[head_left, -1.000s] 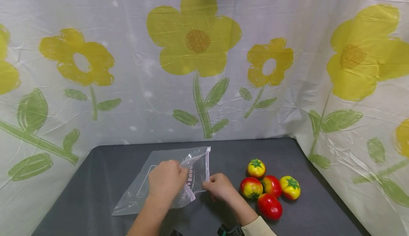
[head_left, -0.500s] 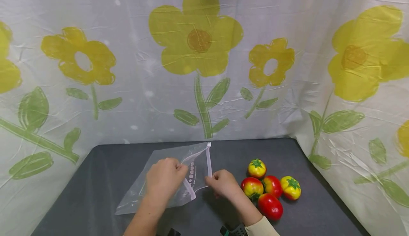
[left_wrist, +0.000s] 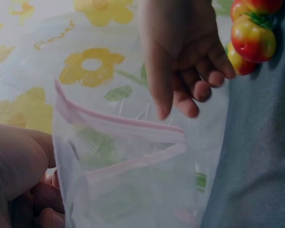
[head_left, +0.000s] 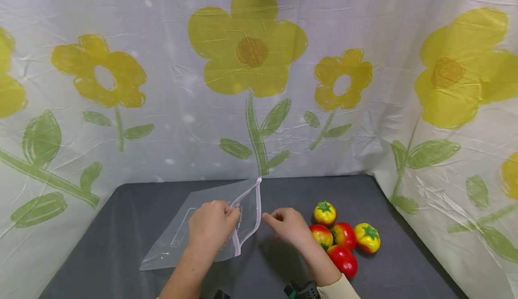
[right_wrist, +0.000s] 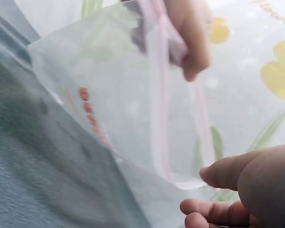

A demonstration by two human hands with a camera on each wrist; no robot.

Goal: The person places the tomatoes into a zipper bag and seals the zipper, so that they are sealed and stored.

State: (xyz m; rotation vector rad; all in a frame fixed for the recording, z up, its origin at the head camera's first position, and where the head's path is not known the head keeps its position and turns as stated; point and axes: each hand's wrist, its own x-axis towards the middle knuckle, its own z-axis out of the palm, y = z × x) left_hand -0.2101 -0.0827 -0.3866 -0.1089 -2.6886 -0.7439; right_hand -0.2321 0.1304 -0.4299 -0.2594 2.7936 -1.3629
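A clear zip-lock bag with a pale pink zip rim stands tilted over the dark table, its mouth gaping to the right. My left hand pinches one side of that mouth between thumb and fingers; the left wrist view shows the hand at the bag's edge. Just right of the rim is my right hand, loosely bent and holding nothing. In the left wrist view a gap shows between the right hand and the zip rim. Red print marks the bag's side.
Several shiny red-and-yellow tomatoes with green tops lie grouped to the right of my right hand, partly behind its forearm. The dark tabletop runs back to a white cloth printed with yellow flowers.
My right hand has let go of the bag's zip rim and moved slightly right and up. The bag's mouth now gapes rounder. My left hand keeps its pinch in nearly the same spot.
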